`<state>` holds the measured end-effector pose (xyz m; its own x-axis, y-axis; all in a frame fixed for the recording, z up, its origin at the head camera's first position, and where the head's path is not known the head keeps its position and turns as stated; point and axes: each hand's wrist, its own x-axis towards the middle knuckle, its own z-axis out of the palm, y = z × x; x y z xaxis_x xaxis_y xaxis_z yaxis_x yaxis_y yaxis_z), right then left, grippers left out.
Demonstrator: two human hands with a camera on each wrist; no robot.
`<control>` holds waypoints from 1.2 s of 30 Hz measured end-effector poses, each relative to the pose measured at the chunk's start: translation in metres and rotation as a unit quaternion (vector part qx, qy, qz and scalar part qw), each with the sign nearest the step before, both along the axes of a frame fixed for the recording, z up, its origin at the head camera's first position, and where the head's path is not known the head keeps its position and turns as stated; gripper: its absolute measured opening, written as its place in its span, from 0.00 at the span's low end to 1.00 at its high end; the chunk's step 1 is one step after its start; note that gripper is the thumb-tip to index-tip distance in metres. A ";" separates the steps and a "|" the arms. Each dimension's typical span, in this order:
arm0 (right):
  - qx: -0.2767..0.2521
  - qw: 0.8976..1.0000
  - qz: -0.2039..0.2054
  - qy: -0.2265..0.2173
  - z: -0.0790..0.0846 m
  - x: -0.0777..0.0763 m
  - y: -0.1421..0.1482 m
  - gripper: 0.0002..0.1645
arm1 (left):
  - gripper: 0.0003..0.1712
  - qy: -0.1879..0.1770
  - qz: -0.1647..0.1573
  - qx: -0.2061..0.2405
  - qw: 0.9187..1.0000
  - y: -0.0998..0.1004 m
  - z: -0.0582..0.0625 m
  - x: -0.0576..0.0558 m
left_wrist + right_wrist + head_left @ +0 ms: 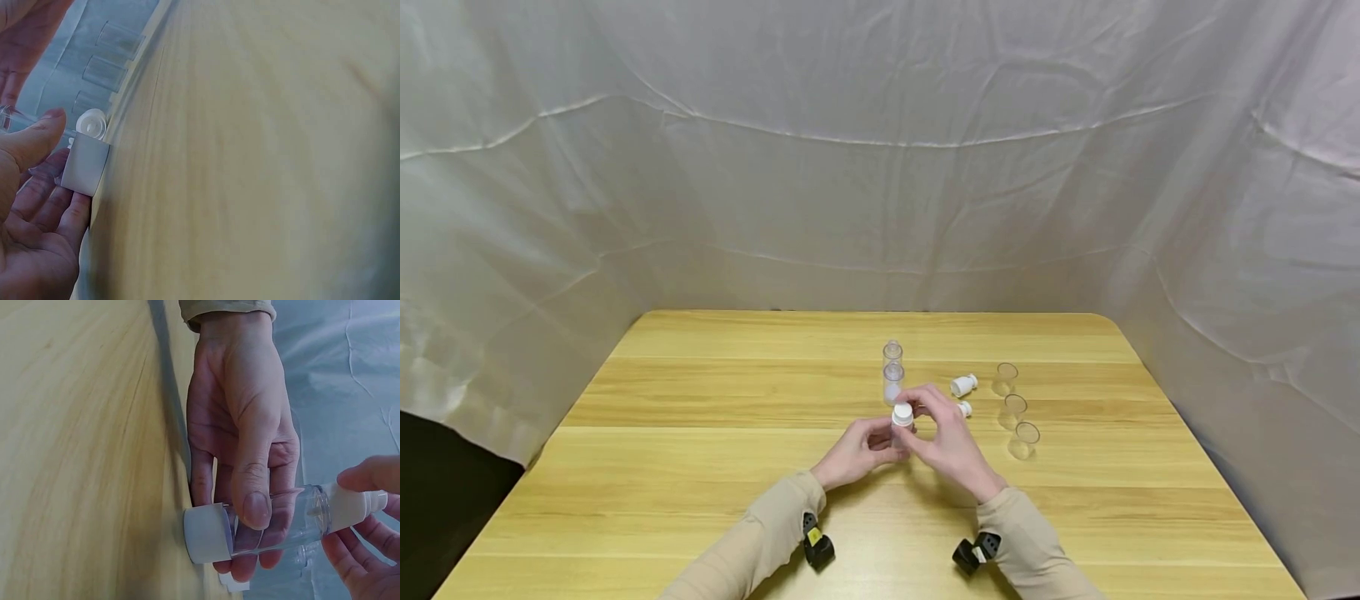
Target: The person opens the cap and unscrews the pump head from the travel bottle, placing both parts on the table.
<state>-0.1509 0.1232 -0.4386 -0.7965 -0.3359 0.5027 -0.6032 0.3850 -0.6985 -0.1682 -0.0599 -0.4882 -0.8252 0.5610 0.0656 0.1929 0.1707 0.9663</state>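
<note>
Between both hands stands a pump bottle [902, 414] with a clear barrel, a white base [86, 164] and a white pump head [350, 506]. My left hand [854, 452] grips the barrel low down, thumb on one side and fingers behind, close to the white base. Up at the top, my right hand [950, 443] pinches the white pump head between thumb and fingers. Just beyond the hands are two clear bottle bodies [892, 373], upright one behind the other. Two loose white pump heads [962, 385] lie to their right, the nearer one partly hidden by the right hand.
Three clear open-topped caps [1024, 440] stand in a row on the right of the wooden table [685, 467]. Pale sheeting [880, 208] hangs around the table's back and sides. A black camera [818, 550] is strapped at each wrist.
</note>
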 end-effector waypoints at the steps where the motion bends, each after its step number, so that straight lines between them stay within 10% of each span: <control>1: 0.002 1.000 0.002 0.000 0.000 0.000 0.000 0.23 | 0.25 0.000 0.000 -0.001 1.000 0.000 0.000 0.000; 36: -0.011 1.000 -0.006 0.001 0.002 0.001 -0.002 0.20 | 0.25 -0.007 0.002 -0.002 1.000 0.000 0.000 0.000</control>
<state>-0.1496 0.1213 -0.4367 -0.7994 -0.3155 0.5114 -0.6000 0.3757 -0.7063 -0.1685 -0.0596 -0.4878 -0.8285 0.5576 0.0510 0.1777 0.1755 0.9683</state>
